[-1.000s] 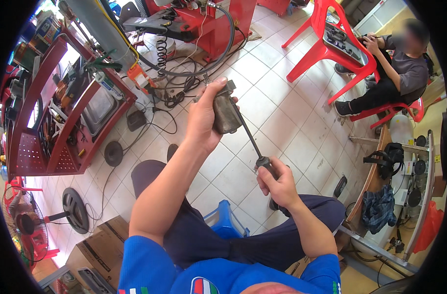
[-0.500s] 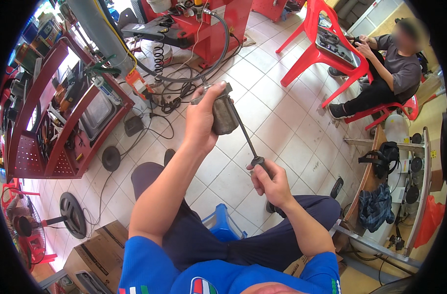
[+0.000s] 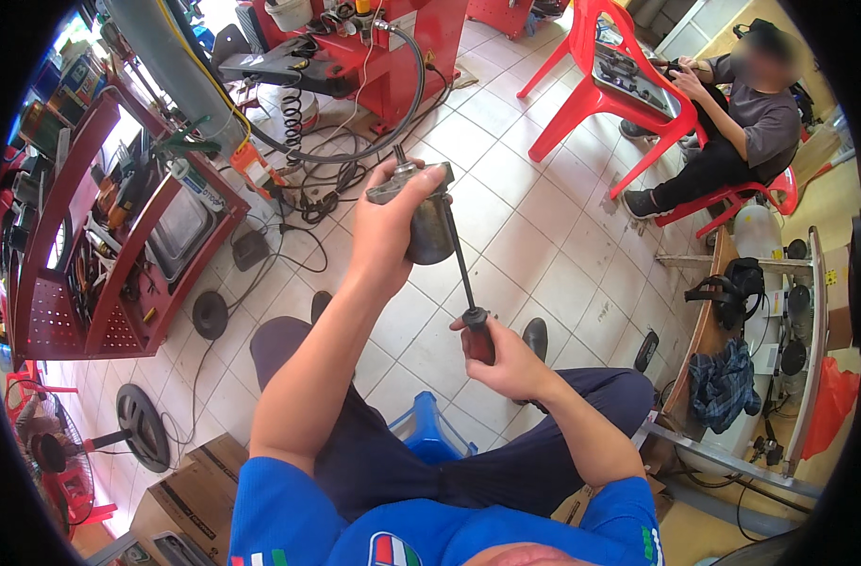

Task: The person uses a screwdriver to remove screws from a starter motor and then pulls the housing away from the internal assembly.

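Note:
In front of me, my left hand is wrapped round a dark metal cylinder with a flanged top; it looks like a small motor, though I cannot tell its exact kind. Thin prongs stick up from its upper end. My right hand grips the red and black handle of a long screwdriver, fingers closed on it. The shaft runs up along the cylinder's right side to the flange. Its tip is hidden there, so I cannot tell what it sits on.
A dark red tool cart stands left, near cables on the tiles. A red machine is ahead. At far right a person sits by a red chair bearing a tray. A blue stool is beneath me.
My right hand has shifted left and its grip has turned, baring the red handle. The screwdriver now stands steeper. My left hand keeps hold of the cylinder, and the view has moved slightly.

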Available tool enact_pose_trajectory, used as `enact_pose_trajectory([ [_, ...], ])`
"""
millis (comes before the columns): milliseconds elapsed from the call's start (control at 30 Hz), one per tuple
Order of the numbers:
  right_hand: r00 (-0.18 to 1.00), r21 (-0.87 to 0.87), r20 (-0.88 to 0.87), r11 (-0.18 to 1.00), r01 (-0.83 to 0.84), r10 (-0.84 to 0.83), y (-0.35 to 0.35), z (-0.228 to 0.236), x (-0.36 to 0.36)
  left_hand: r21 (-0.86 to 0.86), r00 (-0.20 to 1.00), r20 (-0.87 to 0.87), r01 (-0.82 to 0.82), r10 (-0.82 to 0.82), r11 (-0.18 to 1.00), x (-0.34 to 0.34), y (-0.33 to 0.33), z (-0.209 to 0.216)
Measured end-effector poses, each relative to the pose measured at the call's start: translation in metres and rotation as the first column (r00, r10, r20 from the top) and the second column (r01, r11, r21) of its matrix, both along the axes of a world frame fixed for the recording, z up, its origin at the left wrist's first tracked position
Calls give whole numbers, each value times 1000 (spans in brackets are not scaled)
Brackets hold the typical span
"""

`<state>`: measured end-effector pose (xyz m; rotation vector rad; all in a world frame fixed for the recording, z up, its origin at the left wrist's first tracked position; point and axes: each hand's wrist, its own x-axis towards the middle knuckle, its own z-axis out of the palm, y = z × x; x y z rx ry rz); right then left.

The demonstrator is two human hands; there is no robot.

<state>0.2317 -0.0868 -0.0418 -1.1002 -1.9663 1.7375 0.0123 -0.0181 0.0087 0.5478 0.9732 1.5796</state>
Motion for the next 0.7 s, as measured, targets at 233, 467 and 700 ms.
enact_pose_trajectory([
  [233,958,-156,-9,947,281,-286,-2,6,-9,-34,999,50,-9,11,999,-6,1,4],
  [467,963,228,-152,941,252,-221,-4,-5,-10,-84,990,138,42,-30,996,-13,4,2],
  [700,964,239,-59,934,267,-260,-6,2,-8,-40,970,230,94,-82,995,-14,0,5],
])
